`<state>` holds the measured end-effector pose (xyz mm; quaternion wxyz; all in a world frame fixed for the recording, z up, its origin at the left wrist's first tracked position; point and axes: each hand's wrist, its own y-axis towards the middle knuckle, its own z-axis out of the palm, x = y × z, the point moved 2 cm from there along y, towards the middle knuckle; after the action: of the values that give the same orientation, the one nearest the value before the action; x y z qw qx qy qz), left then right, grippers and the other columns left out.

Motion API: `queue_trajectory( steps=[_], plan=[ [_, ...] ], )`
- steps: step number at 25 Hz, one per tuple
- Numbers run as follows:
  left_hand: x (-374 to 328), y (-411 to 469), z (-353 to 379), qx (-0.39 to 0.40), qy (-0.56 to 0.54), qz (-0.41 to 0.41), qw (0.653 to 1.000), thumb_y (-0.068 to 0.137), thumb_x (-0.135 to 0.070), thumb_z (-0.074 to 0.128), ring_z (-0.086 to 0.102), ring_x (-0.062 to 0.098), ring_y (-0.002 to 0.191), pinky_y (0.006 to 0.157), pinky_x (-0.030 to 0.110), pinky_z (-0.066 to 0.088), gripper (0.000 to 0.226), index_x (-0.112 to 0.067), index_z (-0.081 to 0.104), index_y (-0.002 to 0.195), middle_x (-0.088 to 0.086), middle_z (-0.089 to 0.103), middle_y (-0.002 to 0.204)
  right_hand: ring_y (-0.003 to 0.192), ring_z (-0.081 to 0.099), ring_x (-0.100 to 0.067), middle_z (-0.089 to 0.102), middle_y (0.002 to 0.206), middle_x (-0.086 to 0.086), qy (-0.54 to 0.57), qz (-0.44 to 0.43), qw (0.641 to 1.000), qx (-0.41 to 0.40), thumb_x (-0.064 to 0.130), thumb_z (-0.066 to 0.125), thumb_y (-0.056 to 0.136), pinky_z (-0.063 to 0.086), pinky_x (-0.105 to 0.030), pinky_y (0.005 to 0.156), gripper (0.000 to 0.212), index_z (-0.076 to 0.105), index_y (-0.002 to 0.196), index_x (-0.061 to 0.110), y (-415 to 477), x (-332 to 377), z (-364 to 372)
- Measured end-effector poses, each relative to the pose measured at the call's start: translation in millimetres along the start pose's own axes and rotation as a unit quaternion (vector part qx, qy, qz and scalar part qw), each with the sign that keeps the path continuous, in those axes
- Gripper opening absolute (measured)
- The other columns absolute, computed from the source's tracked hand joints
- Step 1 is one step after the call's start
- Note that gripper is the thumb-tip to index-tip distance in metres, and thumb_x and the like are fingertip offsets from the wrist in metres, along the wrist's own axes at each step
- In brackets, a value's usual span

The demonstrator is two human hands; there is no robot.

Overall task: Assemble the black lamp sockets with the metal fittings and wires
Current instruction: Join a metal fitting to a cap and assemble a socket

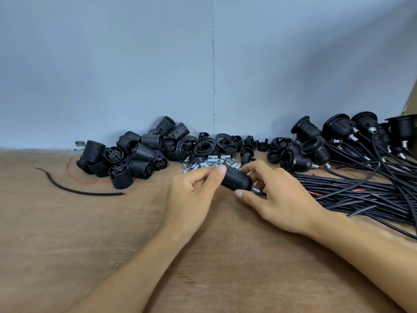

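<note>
1. A person's two bare hands meet over a wooden table (67, 233), holding one black lamp socket (237, 180) between them, just in front of the parts piles.
2. The socket's long axis runs from upper left to lower right. Its wider threaded end points at the left hand (194, 193). Its narrower end, with a small metal fitting (256, 190) sticking out, points at the right hand (279, 195).
3. The left hand pinches the wider end between thumb and curled fingers. The right hand wraps the narrower end, fingers curled over the far side and thumb beneath the near side.
4. Both hands touch the socket. The right hand is nearer the fitting, and a short dark lead seems to leave the fitting under that palm, though most of it is hidden.
5. My reading: the two halves are being twisted together along that axis, so the hands need to turn opposite ways while keeping the axis straight.
6. Just behind the hands lies a heap of loose metal fittings (209, 164), with black rings and caps (225, 143) beyond it.
7. A pile of empty socket shells (135, 154) lies to the left, and a bundle of black wires (361, 195) lies to the right with finished sockets (316, 136) at its far end.
</note>
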<state>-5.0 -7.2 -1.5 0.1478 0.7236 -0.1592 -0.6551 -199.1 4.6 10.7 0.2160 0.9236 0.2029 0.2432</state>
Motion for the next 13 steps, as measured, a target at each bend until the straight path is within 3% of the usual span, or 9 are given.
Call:
queue_trajectory(
  steps=[3, 6, 8, 10, 13],
  plan=[
    [-1, 2, -3, -0.034, -0.038, -0.038, 0.998, 0.088, -0.028, 0.077, 0.07, -0.001, 0.099, 0.082, 0.014, 0.053, 0.006, -0.027, 0.082, 0.092, -0.015, 0.074, 0.108, 0.092, 0.056, -0.004, 0.066, 0.103, 0.017, -0.006, -0.025, 1.0, -0.009, 0.057, 0.057, 0.088, 0.045, -0.028, 0.079, 0.044, 0.047, 0.123, 0.033, -2, 0, 1],
    [4, 3, -6, 0.001, -0.032, -0.104, 0.994, 0.084, -0.014, 0.082, 0.071, 0.003, 0.098, 0.078, 0.016, 0.055, 0.044, -0.032, 0.068, 0.12, -0.014, 0.071, 0.115, 0.089, 0.061, -0.007, 0.069, 0.114, 0.012, 0.013, 0.003, 0.999, -0.034, 0.051, 0.056, 0.091, 0.045, -0.029, 0.078, 0.042, 0.047, 0.126, 0.03, 0, -5, -5],
    [5, 3, -6, 0.01, 0.011, -0.128, 0.992, 0.087, -0.002, 0.075, 0.071, 0.007, 0.098, 0.087, 0.025, 0.056, 0.055, -0.035, 0.059, 0.128, -0.011, 0.067, 0.119, 0.088, 0.064, -0.011, 0.069, 0.116, 0.011, 0.029, 0.014, 0.999, -0.041, 0.049, 0.056, 0.092, 0.048, -0.031, 0.079, 0.042, 0.045, 0.128, 0.03, 3, -7, -10],
    [4, 2, -4, 0.011, 0.008, -0.126, 0.992, 0.084, 0.002, 0.068, 0.072, 0.008, 0.094, 0.092, 0.033, 0.057, 0.058, -0.036, 0.058, 0.126, -0.01, 0.07, 0.114, 0.08, 0.058, -0.004, 0.069, 0.099, 0.014, -0.007, -0.012, 1.0, -0.02, 0.046, 0.057, 0.093, 0.047, -0.032, 0.084, 0.041, 0.045, 0.128, 0.029, 3, -4, -8],
    [-1, 2, -1, 0.018, -0.044, -0.123, 0.991, 0.07, -0.025, 0.073, 0.071, 0.002, 0.092, 0.078, 0.027, 0.059, 0.056, -0.036, 0.059, 0.123, -0.009, 0.072, 0.109, 0.074, 0.042, 0.001, 0.049, 0.066, 0.025, -0.05, -0.041, 0.998, -0.001, 0.039, 0.062, 0.094, 0.041, -0.034, 0.094, 0.04, 0.048, 0.129, 0.025, 0, -1, 0]
  ],
)
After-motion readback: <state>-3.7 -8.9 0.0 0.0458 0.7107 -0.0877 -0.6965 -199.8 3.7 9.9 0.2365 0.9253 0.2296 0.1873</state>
